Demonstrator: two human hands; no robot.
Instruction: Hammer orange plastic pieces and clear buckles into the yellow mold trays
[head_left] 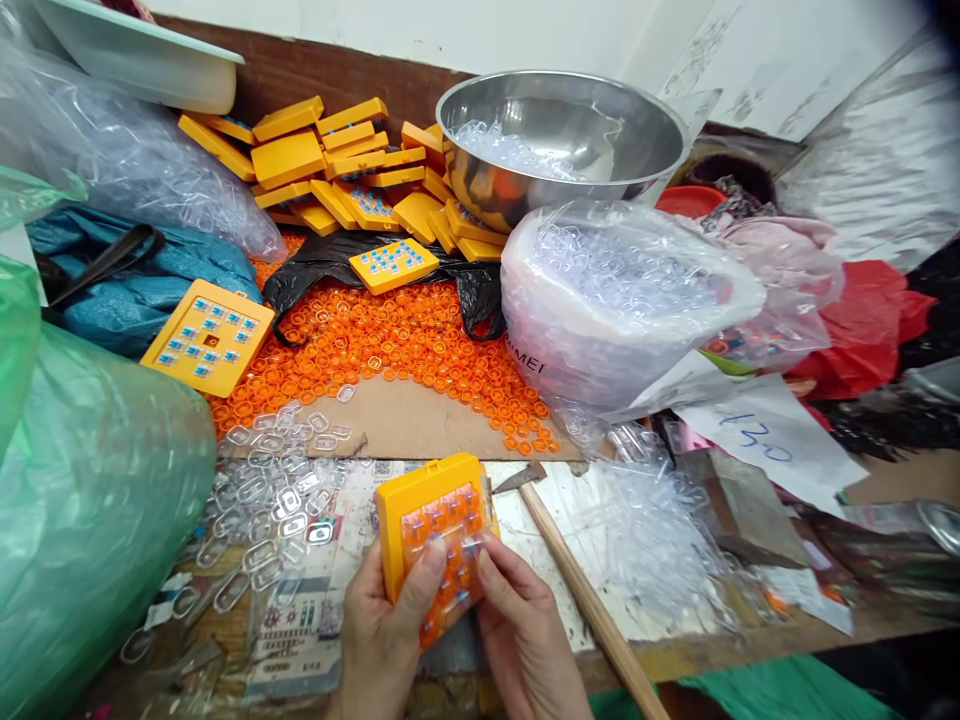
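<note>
Hands gripped one yellow plastic tray [431,530] at lower centre: left hand [386,635] wrapped its edge, right hand [521,630] pinched a small clear plastic ring [472,546]. Orange rings [390,345] lay above.

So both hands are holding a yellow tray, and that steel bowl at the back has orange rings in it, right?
Not quite. The head view shows the bowl holding clear pieces instead. The left hand and the right hand do both hold the yellow tray.

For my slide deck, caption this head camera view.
Left hand and right hand grip a yellow tray amid loose orange rings and clear loops.
</note>
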